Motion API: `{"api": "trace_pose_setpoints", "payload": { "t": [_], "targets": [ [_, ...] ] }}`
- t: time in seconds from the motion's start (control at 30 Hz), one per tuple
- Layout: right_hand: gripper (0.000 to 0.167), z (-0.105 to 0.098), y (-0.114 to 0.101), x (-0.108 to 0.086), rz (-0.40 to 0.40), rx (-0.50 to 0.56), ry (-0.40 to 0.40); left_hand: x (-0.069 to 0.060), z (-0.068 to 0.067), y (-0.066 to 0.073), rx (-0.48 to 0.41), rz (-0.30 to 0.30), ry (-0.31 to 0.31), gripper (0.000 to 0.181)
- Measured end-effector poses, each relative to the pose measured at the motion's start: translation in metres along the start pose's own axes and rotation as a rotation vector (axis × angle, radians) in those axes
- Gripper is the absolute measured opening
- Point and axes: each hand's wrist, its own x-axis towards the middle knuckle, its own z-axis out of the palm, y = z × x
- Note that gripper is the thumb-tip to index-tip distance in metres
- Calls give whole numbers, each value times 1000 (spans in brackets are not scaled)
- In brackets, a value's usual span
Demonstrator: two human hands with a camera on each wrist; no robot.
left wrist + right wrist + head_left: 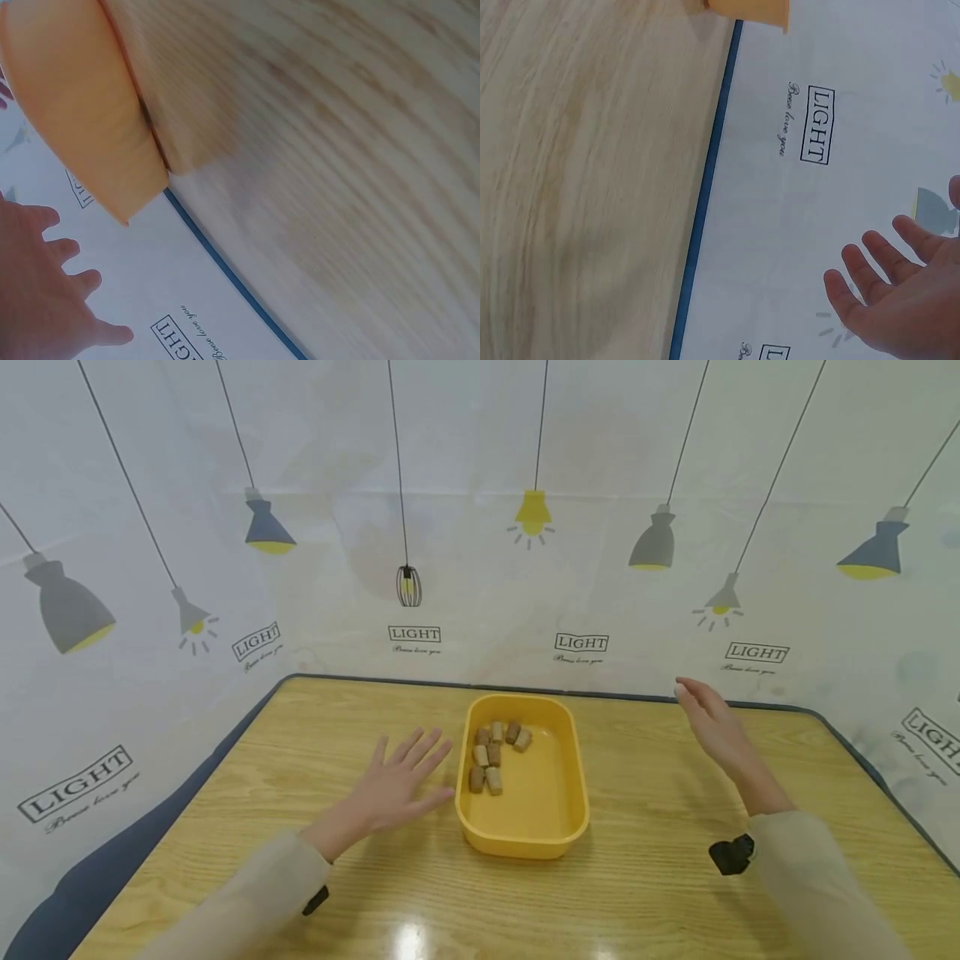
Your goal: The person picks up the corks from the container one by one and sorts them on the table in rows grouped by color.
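A yellow rectangular bin (551, 842) stands on the wooden table. Inside, along its left side and far left corner, lie several small brown and tan cylinders that look like corks (493, 755). My left hand (390, 789) hovers just left of the bin with its fingers spread, holding nothing. To the right of the bin and apart from it, my right hand (716, 731) is raised with its fingers extended and nothing in it. The left wrist view shows the bin's outer wall (82, 97) beside the spread left hand (41, 285). In the right wrist view, the right hand (904, 300) has its fingers apart.
The wood-grain table (337, 710) has a dark blue edge. Behind it hangs a pale cloth (480, 527) printed with lamps and the word LIGHT. Each wrist carries a small black device, seen clearly on the right one (731, 854).
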Motion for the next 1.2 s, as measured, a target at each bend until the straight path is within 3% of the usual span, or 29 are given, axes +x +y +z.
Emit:
{"api": "trace_pose_setpoints", "payload": {
  "t": [0.47, 0.63, 0.83, 0.97, 1.1, 1.2],
  "targets": [
    [62, 40, -64, 45, -29, 21, 4, -8, 2, 27, -9, 83, -72, 71],
    [55, 55, -84, 57, -50, 51, -28, -11, 4, 33, -15, 93, -64, 72],
    [44, 77, -102, 69, -16, 105, -72, -15, 7, 36, -32, 82, -28, 70],
    [43, 97, -102, 81, 16, 120, -82, -17, 10, 37, -22, 67, -1, 69],
    [45, 129, -79, 106, 42, 119, -79, -18, 11, 38, -10, 55, 19, 67],
    [42, 145, -82, 108, 94, 158, -91, -18, 12, 39, -4, 49, 27, 66]
  ]
}}
